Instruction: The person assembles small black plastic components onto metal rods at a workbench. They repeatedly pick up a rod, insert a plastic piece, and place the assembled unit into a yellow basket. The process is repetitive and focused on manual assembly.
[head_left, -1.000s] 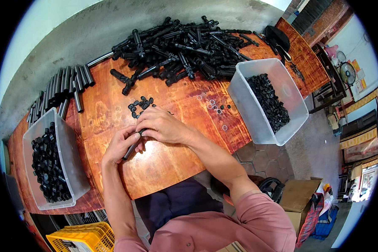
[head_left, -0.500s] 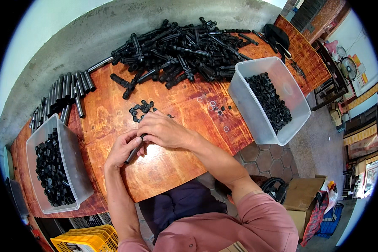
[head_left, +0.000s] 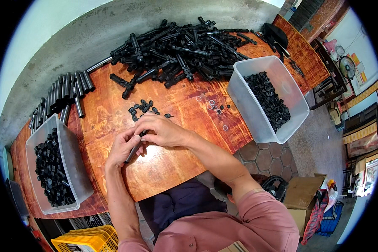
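Note:
A short black tube [head_left: 133, 153] is held between my hands over the near part of the wooden table [head_left: 176, 164]. My left hand [head_left: 121, 148] wraps its lower length, thumb along the side. The fingers of my right hand [head_left: 154, 129] close around the tube's upper end and hide it, so any small part there cannot be made out. Just beyond my hands lie several small black caps [head_left: 143, 105] in a loose cluster.
A clear bin of black caps [head_left: 83, 191] stands at the left, another bin of small black parts [head_left: 243, 98] at the right. Black tubes [head_left: 67, 90] lie far left. A large heap of black tube fittings [head_left: 185, 54] fills the back. Several clear rings [head_left: 211, 103] lie near the right bin.
My right hand has shifted very slightly at the tube's upper end, uncovering a little more of the caps behind it. The tube stays in both hands.

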`<action>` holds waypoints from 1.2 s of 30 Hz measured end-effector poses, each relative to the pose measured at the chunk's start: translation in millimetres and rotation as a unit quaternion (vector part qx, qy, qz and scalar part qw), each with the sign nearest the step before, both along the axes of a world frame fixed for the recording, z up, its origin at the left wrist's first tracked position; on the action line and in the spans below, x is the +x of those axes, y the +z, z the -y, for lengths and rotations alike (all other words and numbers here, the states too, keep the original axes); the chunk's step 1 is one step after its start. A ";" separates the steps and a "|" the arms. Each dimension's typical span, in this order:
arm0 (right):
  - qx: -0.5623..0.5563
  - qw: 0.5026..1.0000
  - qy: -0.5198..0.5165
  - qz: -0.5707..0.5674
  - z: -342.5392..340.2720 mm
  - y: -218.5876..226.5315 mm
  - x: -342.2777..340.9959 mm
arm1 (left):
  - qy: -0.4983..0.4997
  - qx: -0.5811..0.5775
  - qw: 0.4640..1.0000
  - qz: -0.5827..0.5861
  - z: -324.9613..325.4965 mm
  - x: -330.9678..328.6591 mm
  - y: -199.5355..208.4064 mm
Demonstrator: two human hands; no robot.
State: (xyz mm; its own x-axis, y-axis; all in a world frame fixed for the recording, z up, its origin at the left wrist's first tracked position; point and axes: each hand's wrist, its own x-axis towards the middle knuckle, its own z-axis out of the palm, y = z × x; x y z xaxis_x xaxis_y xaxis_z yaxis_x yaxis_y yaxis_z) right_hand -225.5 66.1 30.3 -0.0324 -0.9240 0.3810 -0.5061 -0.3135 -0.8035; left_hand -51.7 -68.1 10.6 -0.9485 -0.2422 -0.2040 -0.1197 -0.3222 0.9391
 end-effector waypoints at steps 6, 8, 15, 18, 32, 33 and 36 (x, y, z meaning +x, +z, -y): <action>-0.022 0.990 -0.086 0.111 1.2 -2.2 -4.5 | 0.020 -0.002 1.000 -0.015 -3.1 -1.5 2.2; 0.063 0.986 -0.076 0.138 0.6 -0.2 -11.0 | 0.022 -0.002 1.000 -0.016 -4.0 -0.6 4.3; 0.093 0.939 -0.093 0.318 3.0 0.6 5.9 | 0.008 0.027 1.000 -0.010 -3.8 5.9 4.3; 0.097 0.932 -0.085 0.338 0.4 0.6 1.5 | -0.012 0.056 0.998 -0.033 -4.9 2.3 10.7; 0.094 0.936 -0.053 0.335 2.3 2.8 3.2 | -0.010 0.095 0.994 -0.046 -7.5 -0.4 3.0; 0.094 0.936 -0.051 0.336 2.3 3.0 3.2 | -0.008 0.094 0.995 -0.042 -8.1 -0.2 3.6; 0.100 0.941 -0.058 0.317 1.8 4.8 3.4 | -0.019 0.091 0.995 -0.042 -7.6 0.4 4.4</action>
State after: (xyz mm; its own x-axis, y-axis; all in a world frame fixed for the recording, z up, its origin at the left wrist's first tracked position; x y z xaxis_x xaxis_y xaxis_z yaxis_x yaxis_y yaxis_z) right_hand -222.1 64.3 35.1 -0.3000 -0.9514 0.0697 0.0735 -0.0959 -0.9927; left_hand -51.2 -60.5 15.0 -0.9718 -0.1725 -0.1608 -0.0584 -0.4848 0.8727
